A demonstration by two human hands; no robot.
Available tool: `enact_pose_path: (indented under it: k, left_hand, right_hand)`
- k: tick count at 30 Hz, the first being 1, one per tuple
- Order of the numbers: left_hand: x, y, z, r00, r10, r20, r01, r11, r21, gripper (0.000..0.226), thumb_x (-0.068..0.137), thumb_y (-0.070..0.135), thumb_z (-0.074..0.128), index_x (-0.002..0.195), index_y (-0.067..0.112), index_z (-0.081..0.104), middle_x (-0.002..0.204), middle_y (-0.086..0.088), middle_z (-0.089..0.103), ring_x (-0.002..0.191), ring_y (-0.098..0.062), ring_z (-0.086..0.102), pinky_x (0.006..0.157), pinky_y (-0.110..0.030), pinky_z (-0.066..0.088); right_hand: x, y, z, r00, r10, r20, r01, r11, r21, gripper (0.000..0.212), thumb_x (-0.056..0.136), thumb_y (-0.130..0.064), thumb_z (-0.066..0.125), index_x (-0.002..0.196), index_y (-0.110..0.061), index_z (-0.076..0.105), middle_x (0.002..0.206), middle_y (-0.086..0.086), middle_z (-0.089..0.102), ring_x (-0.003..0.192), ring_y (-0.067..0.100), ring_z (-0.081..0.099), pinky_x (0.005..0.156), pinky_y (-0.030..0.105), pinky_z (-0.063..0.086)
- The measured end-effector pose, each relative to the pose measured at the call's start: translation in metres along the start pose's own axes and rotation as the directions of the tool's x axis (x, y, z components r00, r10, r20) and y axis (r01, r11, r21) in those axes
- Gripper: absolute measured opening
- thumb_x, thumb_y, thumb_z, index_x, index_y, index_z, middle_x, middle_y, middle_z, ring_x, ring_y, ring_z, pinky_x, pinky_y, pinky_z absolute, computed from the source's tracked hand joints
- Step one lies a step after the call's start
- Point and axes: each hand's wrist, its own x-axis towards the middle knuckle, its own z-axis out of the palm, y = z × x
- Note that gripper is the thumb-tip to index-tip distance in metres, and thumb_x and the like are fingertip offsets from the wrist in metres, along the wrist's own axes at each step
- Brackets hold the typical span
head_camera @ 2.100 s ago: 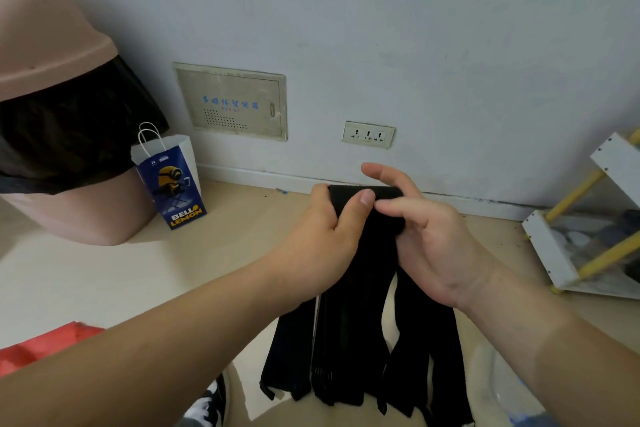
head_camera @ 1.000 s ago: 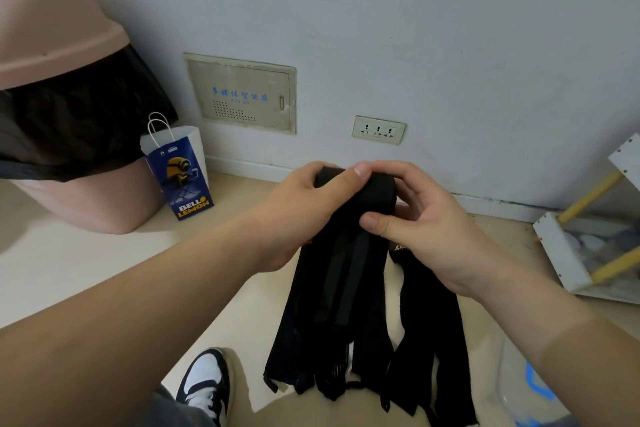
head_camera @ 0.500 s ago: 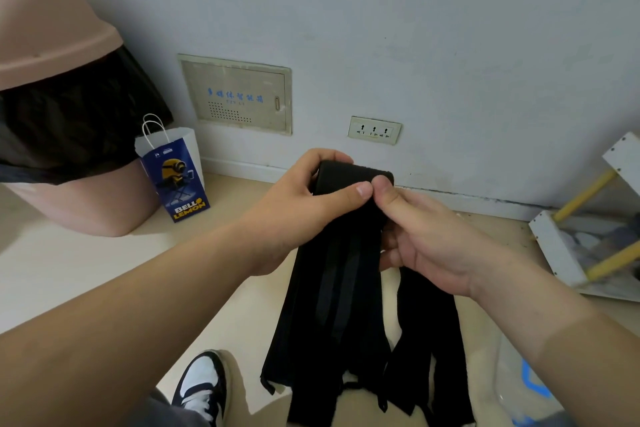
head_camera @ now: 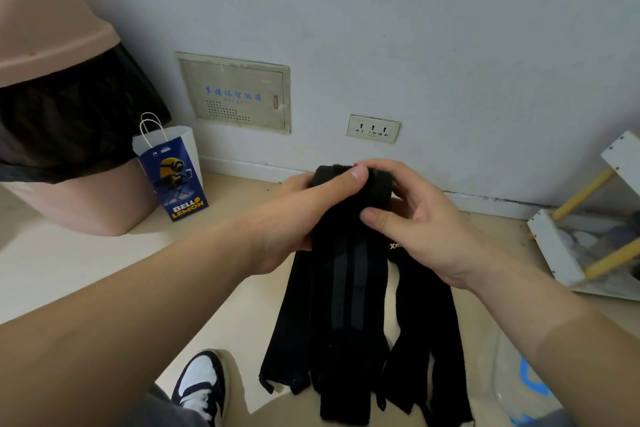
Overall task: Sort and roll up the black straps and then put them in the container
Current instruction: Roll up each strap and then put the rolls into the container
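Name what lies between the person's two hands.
The top end of the straps, held by the left hand and the right hand, in the head view.

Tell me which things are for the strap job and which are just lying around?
For the job: black straps, gripped at the top by the left hand and right hand; clear tub, probably the container.
Just lying about: pink bin, blue paper bag, wall socket, white rack.

Matt cloth straps (head_camera: 349,288) (ribbed weave)
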Motion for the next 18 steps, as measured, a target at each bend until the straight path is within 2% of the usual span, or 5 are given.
enact_pose_path:
  k: [4,7,9,13,18]
  left_hand:
    - [0.006,-0.005,-0.003,0.990,0.107,-0.097,-0.112,0.993,-0.044,0.057,0.079,0.041,0.083,0.130,0.026,0.062,0.119,0.001,0.078,0.111,-0.020,0.076,0.101,-0.048,0.059]
    - [0.007,-0.009,-0.003,0.969,0.226,-0.101,-0.221,0.974,0.054,0.059,0.077,0.031,0.084,0.129,0.029,0.056,0.114,0.002,0.076,0.109,-0.020,0.075,0.091,-0.042,0.062]
    - [0.006,-0.010,-0.004,0.955,0.289,-0.067,-0.276,0.949,0.152,0.059,0.082,0.022,0.087,0.130,0.029,0.054,0.114,0.000,0.073,0.108,-0.019,0.074,0.091,-0.037,0.062]
    - [0.005,-0.010,-0.007,0.944,0.330,0.014,-0.319,0.899,0.301,0.064,0.081,0.007,0.090,0.130,0.029,0.056,0.118,0.000,0.070,0.107,-0.015,0.072,0.090,-0.032,0.063]
    - [0.009,-0.012,-0.009,0.982,0.180,-0.061,-0.167,0.970,0.177,0.073,0.061,0.038,0.097,0.126,0.040,0.063,0.125,0.005,0.070,0.109,-0.020,0.075,0.096,-0.046,0.062]
  right_hand:
    - [0.003,-0.009,-0.002,0.985,0.172,0.016,-0.170,0.942,0.290,0.064,0.078,-0.008,0.078,0.136,-0.032,0.067,0.132,0.004,0.068,0.110,0.025,0.074,0.090,0.040,0.060]
    - [0.004,-0.018,-0.003,0.941,0.316,0.120,-0.336,0.847,0.412,0.047,0.090,-0.045,0.074,0.130,-0.021,0.075,0.124,0.008,0.073,0.104,0.025,0.075,0.091,0.047,0.060]
    - [0.003,-0.014,-0.003,0.918,0.364,0.159,-0.398,0.834,0.383,0.059,0.089,-0.062,0.066,0.128,-0.019,0.076,0.130,0.011,0.075,0.116,0.033,0.073,0.102,0.055,0.057]
    - [0.002,-0.007,0.001,0.934,0.347,0.084,-0.356,0.889,0.287,0.063,0.085,-0.058,0.069,0.130,-0.014,0.072,0.125,0.011,0.077,0.110,0.027,0.076,0.085,0.041,0.062]
    - [0.002,-0.005,0.002,0.966,0.257,-0.004,-0.246,0.928,0.279,0.060,0.080,-0.047,0.073,0.130,-0.014,0.069,0.123,0.011,0.078,0.108,0.028,0.077,0.085,0.043,0.062]
